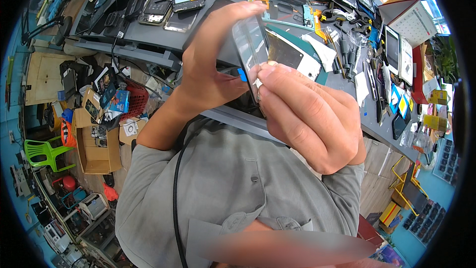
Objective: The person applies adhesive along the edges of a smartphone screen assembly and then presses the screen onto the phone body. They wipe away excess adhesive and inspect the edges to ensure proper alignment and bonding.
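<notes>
– Looking for the phone-like panel (250, 44)?
– Near twelve o'clock; on edge between left hand (206, 64) and right hand (317, 116).
– Fingers?
– On the left, spread and clasping the panel; on the right, bunched against its face (impossible to tell if pinching anything); with a calendar (415, 24) toward two o'clock.
</notes>
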The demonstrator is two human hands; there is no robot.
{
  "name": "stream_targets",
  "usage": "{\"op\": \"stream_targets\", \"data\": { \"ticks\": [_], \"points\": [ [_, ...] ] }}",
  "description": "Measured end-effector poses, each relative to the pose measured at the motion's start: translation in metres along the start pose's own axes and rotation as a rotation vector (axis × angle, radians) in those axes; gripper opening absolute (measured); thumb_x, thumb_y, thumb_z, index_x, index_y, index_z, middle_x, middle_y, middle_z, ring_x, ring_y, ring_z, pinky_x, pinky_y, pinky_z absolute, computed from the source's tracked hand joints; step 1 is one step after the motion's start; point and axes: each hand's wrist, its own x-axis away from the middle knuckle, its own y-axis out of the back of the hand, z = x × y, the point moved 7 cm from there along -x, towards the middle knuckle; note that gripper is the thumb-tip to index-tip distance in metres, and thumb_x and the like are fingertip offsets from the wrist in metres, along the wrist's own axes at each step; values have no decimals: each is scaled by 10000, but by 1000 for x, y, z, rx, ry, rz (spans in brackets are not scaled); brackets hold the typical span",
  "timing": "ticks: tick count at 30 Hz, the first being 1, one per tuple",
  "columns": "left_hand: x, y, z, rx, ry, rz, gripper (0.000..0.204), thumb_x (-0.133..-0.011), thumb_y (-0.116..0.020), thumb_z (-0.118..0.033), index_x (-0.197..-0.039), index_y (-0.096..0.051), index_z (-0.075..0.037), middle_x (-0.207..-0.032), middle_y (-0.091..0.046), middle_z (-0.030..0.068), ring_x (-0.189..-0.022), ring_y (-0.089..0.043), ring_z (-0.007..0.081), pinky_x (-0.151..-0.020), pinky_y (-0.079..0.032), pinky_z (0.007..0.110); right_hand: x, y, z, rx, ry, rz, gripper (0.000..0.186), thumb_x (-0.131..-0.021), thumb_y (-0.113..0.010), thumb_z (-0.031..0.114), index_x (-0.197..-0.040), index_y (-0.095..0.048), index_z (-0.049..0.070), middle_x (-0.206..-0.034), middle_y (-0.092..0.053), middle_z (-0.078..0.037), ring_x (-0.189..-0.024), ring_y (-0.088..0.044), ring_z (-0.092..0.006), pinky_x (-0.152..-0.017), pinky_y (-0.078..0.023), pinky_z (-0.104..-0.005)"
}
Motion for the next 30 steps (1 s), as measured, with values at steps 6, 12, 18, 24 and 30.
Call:
{"op": "stream_targets", "data": {
  "ticks": [6,12,18,24,30],
  "points": [
    [-2,1,-2,-28,-13,13,753,-887,-903,-121,-1523,-536,47,-1459,-681,239,-1343,-690,382,-1121,-556,460,1,-1,2,30,-13,-27,260,-805,-803,-155,-1059,-749,-151,-1133,-770,-268,-1002,-830,-369,-844,-730,-414],
    [1,-1,-1,-30,-1,36,724,-891,-868,-77,-1524,-538,40,-1463,-683,238,-1341,-692,381,-1124,-554,461,3,0,-1,13,-28,-48,312,-784,-837,-136,-1086,-758,-134,-1151,-779,-250,-1008,-834,-349,-796,-719,-381],
    [-3,3,-2,-11,43,50,687,-908,-852,-64,-1517,-550,36,-1467,-682,237,-1342,-694,367,-1124,-552,453,-3,5,-14,-199,-115,-12,353,-824,-917,12,-1126,-771,-98,-1150,-786,-237,-1017,-832,-351,-806,-708,-376],
    [0,0,-1,64,36,39,721,-884,-872,-50,-1521,-545,37,-1473,-679,239,-1356,-688,363,-1126,-548,448,-4,7,-23,-296,-171,14,351,-818,-934,92,-1103,-792,-57,-1140,-792,-210,-1002,-833,-348,-827,-698,-390],
    [1,-2,-1,82,16,49,749,-872,-868,-20,-1538,-529,25,-1480,-676,241,-1357,-687,372,-1125,-548,453,-6,8,-25,-313,-159,-7,330,-799,-939,68,-1070,-797,-54,-1106,-796,-206,-993,-833,-349,-835,-701,-403]
  ]
}}
